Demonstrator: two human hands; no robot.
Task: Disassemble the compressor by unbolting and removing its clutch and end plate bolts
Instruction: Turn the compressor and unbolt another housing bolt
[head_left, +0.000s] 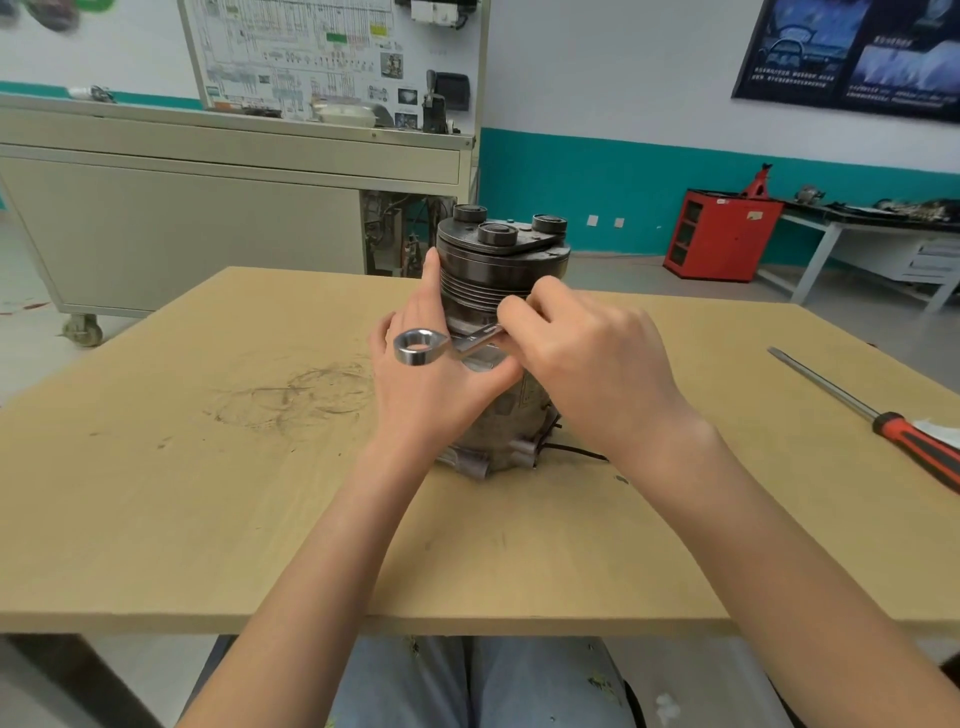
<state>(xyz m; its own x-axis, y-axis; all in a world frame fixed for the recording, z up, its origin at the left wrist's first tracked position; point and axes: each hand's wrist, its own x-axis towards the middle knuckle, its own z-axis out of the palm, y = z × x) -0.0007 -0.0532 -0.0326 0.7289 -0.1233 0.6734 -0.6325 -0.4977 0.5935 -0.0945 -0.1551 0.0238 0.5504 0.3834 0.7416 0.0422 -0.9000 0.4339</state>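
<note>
The compressor stands upright in the middle of the wooden table, its dark grooved clutch pulley on top and its grey body below. My left hand wraps around the left side of the body, fingers reaching up along the pulley. My right hand grips the shaft of a silver combination wrench. The wrench's ring end sticks out to the left over my left hand. Its other end is hidden under my right fingers, just below the pulley.
A long screwdriver with a red and black handle lies at the table's right edge. A black wire trails from the compressor's base. Dark scuff rings mark the tabletop left of the compressor. A grey cabinet and a red cabinet stand behind the table.
</note>
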